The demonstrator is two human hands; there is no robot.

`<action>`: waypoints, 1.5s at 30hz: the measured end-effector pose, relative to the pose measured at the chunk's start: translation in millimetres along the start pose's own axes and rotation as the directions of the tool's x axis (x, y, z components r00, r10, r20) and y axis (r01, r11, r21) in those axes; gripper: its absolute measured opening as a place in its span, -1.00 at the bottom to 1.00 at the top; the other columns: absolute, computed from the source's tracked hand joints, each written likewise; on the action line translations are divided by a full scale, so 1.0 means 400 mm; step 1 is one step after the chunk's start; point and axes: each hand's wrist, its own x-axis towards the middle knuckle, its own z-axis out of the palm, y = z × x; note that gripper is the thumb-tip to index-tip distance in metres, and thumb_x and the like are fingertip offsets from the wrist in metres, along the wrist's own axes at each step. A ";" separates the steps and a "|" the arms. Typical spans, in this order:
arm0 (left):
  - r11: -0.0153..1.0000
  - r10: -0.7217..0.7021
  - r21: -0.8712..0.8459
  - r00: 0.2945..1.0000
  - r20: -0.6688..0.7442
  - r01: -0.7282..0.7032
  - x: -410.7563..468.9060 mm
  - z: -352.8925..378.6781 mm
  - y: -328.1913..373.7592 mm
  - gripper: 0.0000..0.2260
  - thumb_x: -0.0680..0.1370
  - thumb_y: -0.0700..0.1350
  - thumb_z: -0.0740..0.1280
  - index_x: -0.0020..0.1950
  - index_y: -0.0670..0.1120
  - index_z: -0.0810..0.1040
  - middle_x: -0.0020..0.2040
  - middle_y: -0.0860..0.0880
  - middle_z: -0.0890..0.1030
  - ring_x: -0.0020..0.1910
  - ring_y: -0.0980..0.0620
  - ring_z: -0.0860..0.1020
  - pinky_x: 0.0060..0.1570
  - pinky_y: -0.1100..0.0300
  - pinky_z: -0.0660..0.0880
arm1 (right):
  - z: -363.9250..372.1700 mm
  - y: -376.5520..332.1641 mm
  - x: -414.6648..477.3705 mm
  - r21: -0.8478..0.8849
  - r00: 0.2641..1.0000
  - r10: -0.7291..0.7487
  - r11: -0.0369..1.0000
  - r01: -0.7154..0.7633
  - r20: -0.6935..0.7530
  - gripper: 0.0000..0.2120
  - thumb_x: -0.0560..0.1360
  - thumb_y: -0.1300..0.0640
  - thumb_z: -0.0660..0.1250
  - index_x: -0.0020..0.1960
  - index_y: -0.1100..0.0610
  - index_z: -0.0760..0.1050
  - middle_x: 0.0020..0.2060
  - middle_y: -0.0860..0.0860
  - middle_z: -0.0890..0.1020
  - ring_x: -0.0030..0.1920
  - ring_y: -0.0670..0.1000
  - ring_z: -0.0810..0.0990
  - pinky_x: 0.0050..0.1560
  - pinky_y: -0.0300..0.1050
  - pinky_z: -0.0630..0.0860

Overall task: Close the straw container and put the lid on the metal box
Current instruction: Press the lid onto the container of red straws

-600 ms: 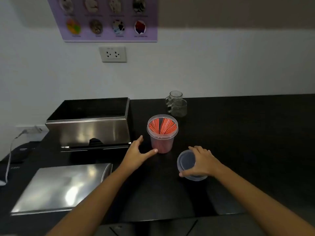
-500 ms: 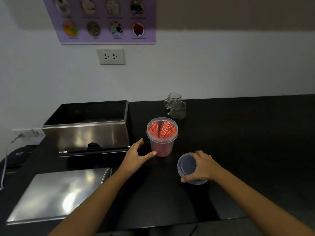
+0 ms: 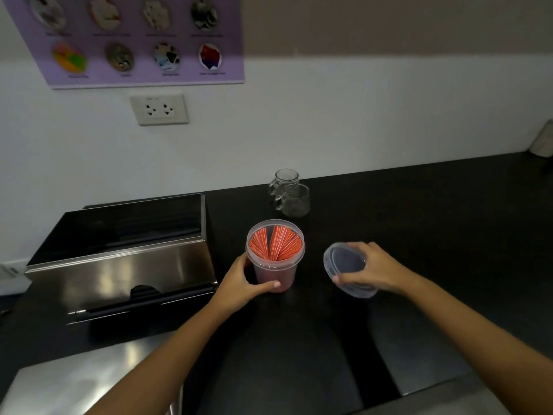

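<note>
A clear plastic straw container [image 3: 276,266] full of red straws stands open on the black counter. My left hand [image 3: 239,284] wraps around its lower left side. My right hand [image 3: 375,269] holds the round clear lid [image 3: 344,262] tilted, just off the counter, to the right of the container. The open metal box [image 3: 125,250] sits to the left of the container. Its flat metal lid [image 3: 74,384] lies on the counter at the lower left.
Two glass mugs [image 3: 291,197] stand behind the straw container near the wall. A wall socket [image 3: 158,109] and a purple poster [image 3: 134,40] are on the wall. The black counter [image 3: 419,220] stretches to the right.
My left hand has closed around the straw container. My right hand has lifted the round lid off the counter and tilted it.
</note>
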 end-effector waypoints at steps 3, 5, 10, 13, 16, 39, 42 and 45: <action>0.999 0.035 -0.012 0.999 0.032 -0.034 0.016 -0.002 0.002 -0.13 0.18 0.13 0.54 0.40 0.02 0.23 0.40 -0.04 0.38 0.35 0.03 0.35 0.21 0.18 0.29 | -0.039 -0.066 0.007 0.037 0.997 -0.072 0.997 0.073 -0.033 0.03 -0.01 -0.37 0.44 0.36 -0.06 0.19 0.24 0.04 0.29 0.07 -0.04 0.34 -0.05 -0.12 0.44; 0.998 0.060 -0.020 0.998 0.032 -0.059 0.025 -0.004 0.000 -0.17 0.20 0.10 0.55 0.37 0.03 0.25 0.38 -0.02 0.39 0.30 0.10 0.36 0.20 0.21 0.30 | -0.050 -0.121 0.012 0.046 0.988 -0.142 0.988 0.145 -0.059 0.08 -0.05 -0.41 0.39 0.37 -0.04 0.19 0.27 0.05 0.29 0.08 -0.05 0.33 -0.06 -0.13 0.40; 0.994 0.071 -0.087 0.995 0.063 -0.066 0.038 0.002 -0.004 -0.15 0.14 0.14 0.56 0.34 0.12 0.25 0.32 0.06 0.42 0.24 0.17 0.38 0.15 0.26 0.34 | -0.030 -0.245 0.037 0.018 0.960 -0.277 0.960 0.278 -0.044 -0.10 0.14 -0.26 0.47 0.37 -0.04 0.20 0.29 0.07 0.30 0.24 0.07 0.35 0.17 0.03 0.42; 0.986 0.062 -0.162 0.994 0.092 -0.047 0.040 0.010 -0.010 -0.20 0.11 0.14 0.57 0.24 0.29 0.24 0.22 0.21 0.43 0.18 0.25 0.41 0.02 0.40 0.36 | -0.003 -0.298 0.047 0.033 0.957 -0.290 0.957 0.289 0.030 -0.12 0.15 -0.25 0.47 0.37 -0.07 0.21 0.30 0.06 0.30 0.28 0.11 0.33 0.23 0.13 0.42; 0.981 0.038 -0.193 0.994 0.104 -0.018 0.046 0.005 -0.018 -0.24 0.11 0.12 0.58 0.16 0.31 0.22 0.10 0.28 0.42 0.10 0.29 0.42 -0.08 0.44 0.37 | 0.021 -0.326 0.058 -0.031 0.948 -0.307 0.950 0.310 0.077 -0.10 0.14 -0.28 0.46 0.37 -0.09 0.19 0.29 0.04 0.29 0.30 0.10 0.31 0.24 0.16 0.40; 0.974 0.035 -0.228 0.993 0.112 -0.009 0.057 0.003 -0.040 -0.10 0.13 0.06 0.58 0.37 0.10 0.20 0.21 0.16 0.38 0.22 0.15 0.36 0.08 0.31 0.36 | 0.060 -0.358 0.098 -0.442 0.940 -0.297 0.829 0.342 0.170 -0.05 0.14 -0.37 0.38 0.41 -0.09 0.11 0.30 0.05 0.28 0.30 0.09 0.25 0.16 0.07 0.34; 0.975 0.031 -0.221 0.994 0.109 -0.006 0.057 0.003 -0.039 -0.10 0.13 0.08 0.58 0.36 0.13 0.20 0.20 0.18 0.38 0.21 0.16 0.35 0.04 0.35 0.35 | 0.061 -0.356 0.099 -0.479 0.943 -0.295 0.813 0.332 0.152 0.01 0.09 -0.46 0.32 0.41 -0.08 0.10 0.30 0.06 0.30 0.30 0.10 0.28 0.15 0.08 0.35; 0.976 0.039 -0.217 0.994 0.101 -0.016 0.056 0.004 -0.041 -0.15 0.15 0.06 0.58 0.33 0.16 0.21 0.19 0.19 0.39 0.21 0.17 0.36 0.00 0.40 0.35 | 0.063 -0.355 0.099 -0.514 0.948 -0.292 0.797 0.316 0.129 0.09 0.02 -0.55 0.23 0.41 -0.05 0.10 0.30 0.06 0.32 0.29 0.12 0.31 0.16 0.11 0.36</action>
